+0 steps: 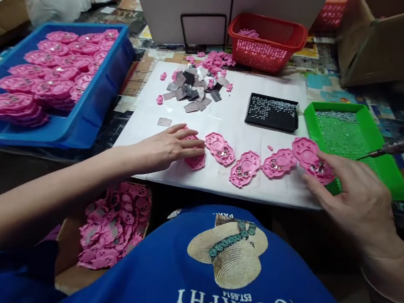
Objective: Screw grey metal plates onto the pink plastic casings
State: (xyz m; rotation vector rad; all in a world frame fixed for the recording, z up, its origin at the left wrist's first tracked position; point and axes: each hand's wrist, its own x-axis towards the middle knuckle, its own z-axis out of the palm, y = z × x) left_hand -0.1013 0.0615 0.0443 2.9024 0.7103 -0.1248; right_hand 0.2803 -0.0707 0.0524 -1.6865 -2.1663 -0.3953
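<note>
A row of pink moulded plastic plates with small metal parts lies along the front of a white board. My left hand (176,145) rests palm down with its fingers stretched over the leftmost pink plate (196,162), hiding part of it. Between my hands lie a second plate (220,149), a tilted plate (244,168) and another plate (279,163). At the row's right end, my right hand (357,198) grips the edge of a pink plastic plate (305,152) between thumb and fingers. A small pink piece (270,147) lies behind the row.
Behind are a pile of grey metal plates (195,90), a black tray (271,123) of screws, a green tray (371,126) and a red basket (264,55). An electric screwdriver (394,147) points in from the right. A blue bin (99,102) holds stacked pink plates.
</note>
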